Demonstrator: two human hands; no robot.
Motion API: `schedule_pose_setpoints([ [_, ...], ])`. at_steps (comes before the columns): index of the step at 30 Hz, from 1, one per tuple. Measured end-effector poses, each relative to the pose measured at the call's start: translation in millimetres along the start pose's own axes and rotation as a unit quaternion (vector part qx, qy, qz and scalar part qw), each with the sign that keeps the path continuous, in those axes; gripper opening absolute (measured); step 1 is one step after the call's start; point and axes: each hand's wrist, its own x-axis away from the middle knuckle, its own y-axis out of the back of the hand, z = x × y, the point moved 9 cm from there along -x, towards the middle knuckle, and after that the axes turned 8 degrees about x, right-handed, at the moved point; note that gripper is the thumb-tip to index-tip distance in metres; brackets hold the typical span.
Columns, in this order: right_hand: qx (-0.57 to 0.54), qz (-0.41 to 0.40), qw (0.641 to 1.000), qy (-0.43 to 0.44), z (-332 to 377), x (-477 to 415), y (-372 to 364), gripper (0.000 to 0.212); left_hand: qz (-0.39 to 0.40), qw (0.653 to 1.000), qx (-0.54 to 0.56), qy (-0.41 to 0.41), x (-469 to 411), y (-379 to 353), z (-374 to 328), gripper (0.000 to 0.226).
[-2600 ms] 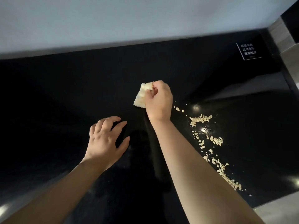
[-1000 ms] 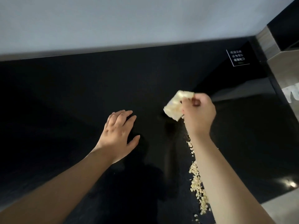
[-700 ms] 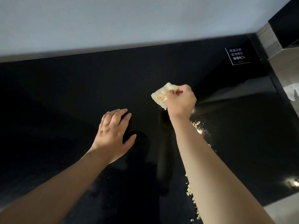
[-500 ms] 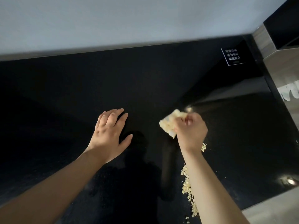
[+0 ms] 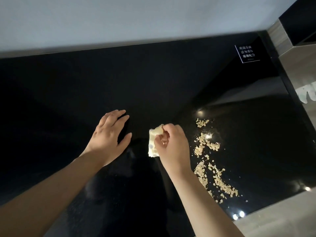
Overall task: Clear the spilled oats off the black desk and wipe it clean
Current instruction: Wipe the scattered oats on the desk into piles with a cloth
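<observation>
Pale oats [image 5: 207, 161] lie scattered in a loose strip on the glossy black desk [image 5: 68, 93], running from mid-right down toward the front right edge. My right hand [image 5: 172, 147] is shut on a folded pale yellow cloth [image 5: 153, 144], pressed to the desk just left of the oats. My left hand [image 5: 111, 135] rests flat on the desk with fingers spread, holding nothing, a short way left of the cloth.
A small black sign with white lettering [image 5: 247, 53] sits at the desk's far right corner. A grey wall [image 5: 136, 17] runs behind the desk. A light panel [image 5: 304, 69] borders the right side, and the front edge [image 5: 273, 211] cuts diagonally at lower right.
My right hand with the cloth has swept back and forth over the oats, and now sits lower and left of them. The oat strip has shifted. My left hand stayed planted.
</observation>
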Motion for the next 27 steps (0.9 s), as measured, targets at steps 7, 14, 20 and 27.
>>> schedule_pose_setpoints([
  [7, 0.083, -0.064, 0.994, 0.018, 10, 18, -9, 0.032, 0.012, 1.000, -0.010, 0.012, 23, 5, 13, 0.052],
  [14, 0.025, -0.003, 0.997, -0.068, -39, 65, 13, 0.014, 0.032, 0.999, -0.014, -0.010, 21, -7, -7, 0.061],
  [20, -0.048, 0.003, 0.994, -0.094, -40, 50, 52, 0.031, 0.031, 0.999, -0.015, -0.001, 13, -19, -20, 0.063],
  [27, -0.025, -0.003, 0.996, 0.084, 36, -36, 17, 0.008, -0.013, 0.997, 0.000, 0.072, 22, 7, -1, 0.056],
])
